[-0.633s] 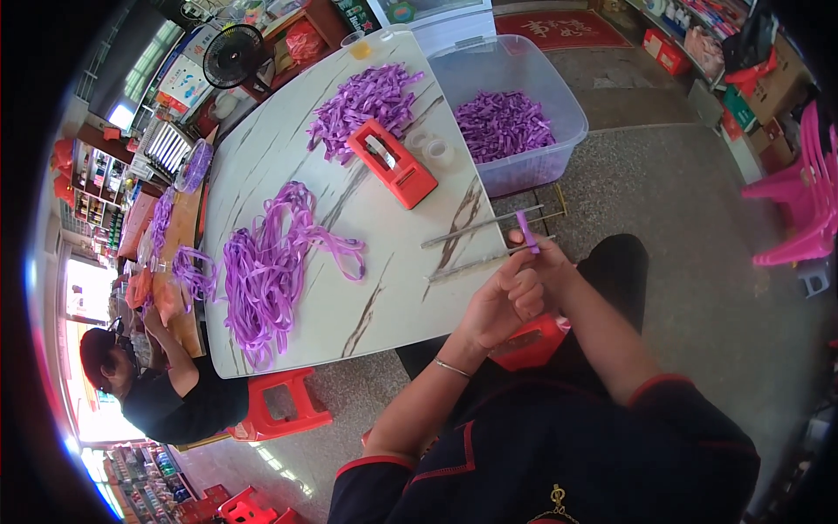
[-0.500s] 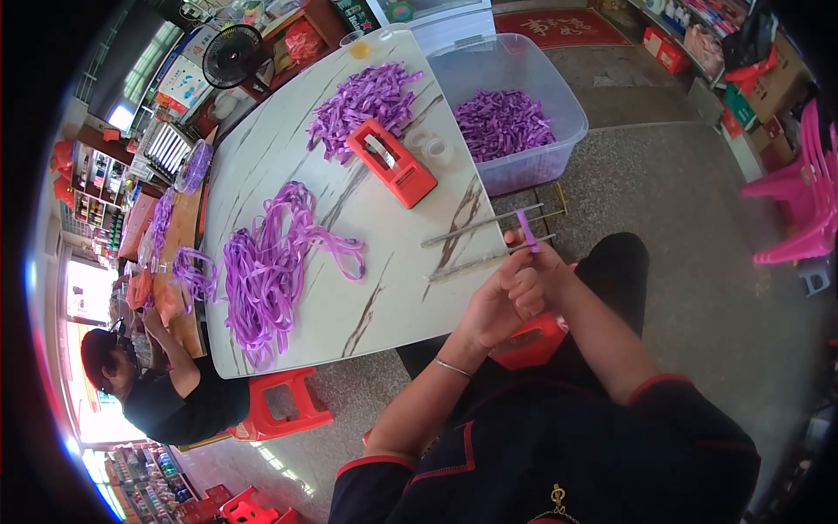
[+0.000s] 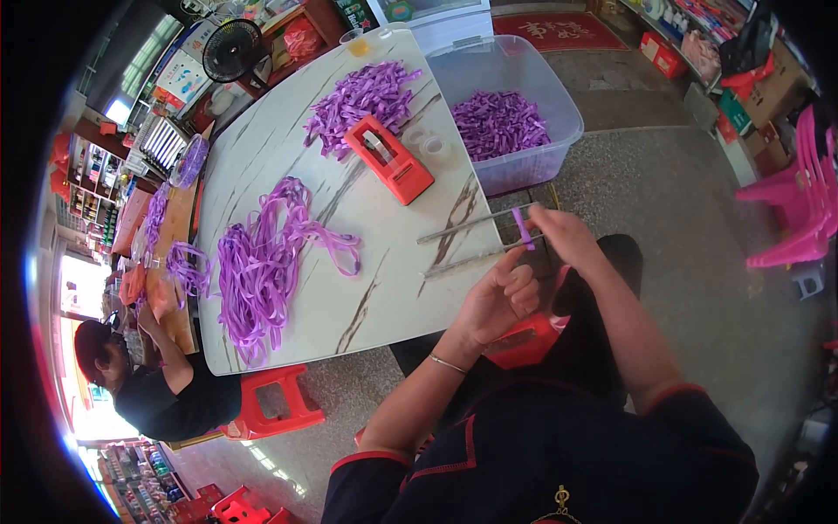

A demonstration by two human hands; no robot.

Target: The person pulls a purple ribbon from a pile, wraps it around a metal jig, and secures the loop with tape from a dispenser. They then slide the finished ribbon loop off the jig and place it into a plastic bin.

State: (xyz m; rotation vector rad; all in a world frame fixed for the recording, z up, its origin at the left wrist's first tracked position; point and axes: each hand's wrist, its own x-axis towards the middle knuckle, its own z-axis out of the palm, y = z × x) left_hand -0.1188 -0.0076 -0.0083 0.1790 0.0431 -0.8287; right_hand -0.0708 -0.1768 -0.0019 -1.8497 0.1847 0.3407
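Observation:
Two thin metal rods [image 3: 463, 229] lie side by side and jut past the right edge of the marbled table. A short strip of purple ribbon [image 3: 523, 229] spans them near their outer ends. My left hand [image 3: 500, 299] is closed below it, fingers curled, with thumb and forefinger at the ribbon's lower end. On the far side, my right hand [image 3: 566, 237] has its bent fingertips at the outer end of the upper rod. What those fingertips pinch is too small to make out.
On the table [image 3: 384, 306] lie long purple ribbons [image 3: 262, 271], a pile of short purple pieces [image 3: 362, 105], a red tape dispenser [image 3: 390, 162] and clear tape rolls [image 3: 428, 142]. A clear tub [image 3: 524, 162] holds more pieces. Another person [image 3: 166, 384] sits at the left; a red stool [image 3: 279, 402] stands nearby.
My right hand has come up from behind the left to the upper rod's end. My left hand has drawn slightly down and away from the ribbon's middle.

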